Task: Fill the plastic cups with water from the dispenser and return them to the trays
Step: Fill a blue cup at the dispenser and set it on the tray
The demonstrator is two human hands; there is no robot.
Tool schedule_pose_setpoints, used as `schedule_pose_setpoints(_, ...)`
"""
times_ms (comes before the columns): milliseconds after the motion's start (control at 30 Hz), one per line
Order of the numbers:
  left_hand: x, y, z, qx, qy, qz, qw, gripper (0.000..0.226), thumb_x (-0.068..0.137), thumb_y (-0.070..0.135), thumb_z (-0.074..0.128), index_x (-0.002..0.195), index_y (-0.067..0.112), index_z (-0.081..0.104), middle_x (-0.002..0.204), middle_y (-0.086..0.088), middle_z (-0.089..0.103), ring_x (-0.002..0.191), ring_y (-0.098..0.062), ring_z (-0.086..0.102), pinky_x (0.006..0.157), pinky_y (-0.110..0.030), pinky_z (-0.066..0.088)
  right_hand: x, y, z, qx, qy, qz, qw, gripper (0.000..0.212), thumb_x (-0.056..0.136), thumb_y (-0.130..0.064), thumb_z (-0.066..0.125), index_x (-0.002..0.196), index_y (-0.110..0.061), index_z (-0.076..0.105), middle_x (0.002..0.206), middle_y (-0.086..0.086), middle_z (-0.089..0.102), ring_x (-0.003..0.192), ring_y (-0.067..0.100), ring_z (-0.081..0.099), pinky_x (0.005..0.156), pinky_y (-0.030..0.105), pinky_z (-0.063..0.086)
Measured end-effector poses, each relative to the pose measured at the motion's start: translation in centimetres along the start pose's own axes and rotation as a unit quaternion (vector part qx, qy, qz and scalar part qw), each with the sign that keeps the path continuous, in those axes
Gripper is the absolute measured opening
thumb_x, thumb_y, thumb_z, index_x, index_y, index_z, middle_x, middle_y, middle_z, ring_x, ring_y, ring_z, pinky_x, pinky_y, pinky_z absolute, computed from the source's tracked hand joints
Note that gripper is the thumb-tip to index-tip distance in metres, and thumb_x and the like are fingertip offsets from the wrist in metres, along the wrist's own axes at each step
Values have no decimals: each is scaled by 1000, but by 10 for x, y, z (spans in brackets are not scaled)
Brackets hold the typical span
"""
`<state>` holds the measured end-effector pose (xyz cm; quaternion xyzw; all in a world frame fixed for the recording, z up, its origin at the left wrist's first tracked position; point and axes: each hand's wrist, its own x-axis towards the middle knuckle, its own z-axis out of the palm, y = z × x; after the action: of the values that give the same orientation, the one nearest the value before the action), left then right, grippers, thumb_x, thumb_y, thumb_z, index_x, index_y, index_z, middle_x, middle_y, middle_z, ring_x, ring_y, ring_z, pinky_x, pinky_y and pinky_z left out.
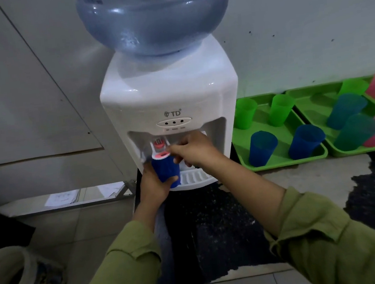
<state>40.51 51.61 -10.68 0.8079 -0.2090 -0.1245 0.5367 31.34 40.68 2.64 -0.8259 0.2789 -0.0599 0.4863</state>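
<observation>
White dispenser (169, 101) against grey wall (297, 22); 2 green trays (285, 161) (tiled floor (78, 226)).

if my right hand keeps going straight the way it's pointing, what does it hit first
Probably the red tap: the right hand points left toward it, fingertips right beside its lever above the blue cup. Contact may already exist; depth is unclear.

— Where's the cup being filled?

— The blue cup (166, 171) is up under the red tap (158, 144) of the white dispenser (168, 92), tilted, just above the drip grille.

— And the others?

— On two green trays. The near tray (285, 161) holds two green cups at the back, two blue ones in front, all upright. The far tray (304, 104) carries teal, pink and green cups crowded close together.
</observation>
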Motion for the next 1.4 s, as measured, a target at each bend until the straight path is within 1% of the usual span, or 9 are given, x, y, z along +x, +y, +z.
schedule_pose_setpoints(67,1,-3,0,14,4,3,1000,74,62,3,81,126,10,43,114,3,53,109,-21,53,91,-34,43,3,4,5,23,-1,16,1000,28,81,-29,66,57,-15,63,70,8,70,53,12,56,47,18,44)
schedule_pose_setpoints(133,3,-9,-1,2,4,-12,1000,73,57,12,83,120,19,47,114,3,57,108,-23,56,91,-42,49,4,11,11,25,-3,28,999,29,80,-25,66,55,-11,60,73,12,69,64,18,59,60,26,45)
schedule_pose_setpoints(200,5,-14,0,4,11,-23,1000,69,56,12,83,115,19,49,114,-1,60,107,-23,58,90,-45,51,5,20,18,17,-6,43,999,26,81,-23,64,69,0,65,80,17,70,67,20,59,62,27,44)
schedule_pose_setpoints(333,-1,-1,2,31,15,-11,999,65,66,-4,79,121,-1,45,111,-6,58,96,-14,54,70,-4,42,12,38,33,-16,-8,49,999,20,85,-23,59,71,-10,62,80,9,67,72,20,59,63,28,45)
schedule_pose_setpoints(433,-3,1,5,60,26,-2,998,60,69,0,78,119,-1,45,114,-11,59,97,-17,54,70,-13,37,22,46,43,-50,12,42,998,25,86,-24,58,64,-14,56,79,7,64,73,19,55,64,28,41)
schedule_pose_setpoints(567,-2,1,5,63,40,-1,997,61,68,0,78,120,-1,46,120,-16,59,109,-29,56,72,-14,35,32,48,52,-84,37,43,995,22,87,-24,55,79,-7,66,88,12,68,82,25,61,66,31,44)
schedule_pose_setpoints(700,-5,5,3,65,36,6,997,61,69,3,78,121,1,45,122,-15,58,111,-28,55,79,-23,38,33,49,56,-100,55,40,993,22,87,-32,56,77,-13,60,91,10,68,87,26,62,65,29,41)
schedule_pose_setpoints(900,-9,7,1,66,33,15,997,60,69,3,79,118,-1,45,119,-17,58,109,-29,55,78,-25,39,11,62,53,-55,88,-4,995,22,86,-34,59,91,-13,57,90,9,67,86,26,62,70,37,52)
schedule_pose_setpoints(1400,-52,3,12,31,53,-34,998,69,66,10,82,122,6,43,125,-13,51,114,-26,51,93,-32,42,-21,123,13,-138,71,17,988,20,84,-23,57,101,-12,57,100,10,67,97,27,61,78,33,49)
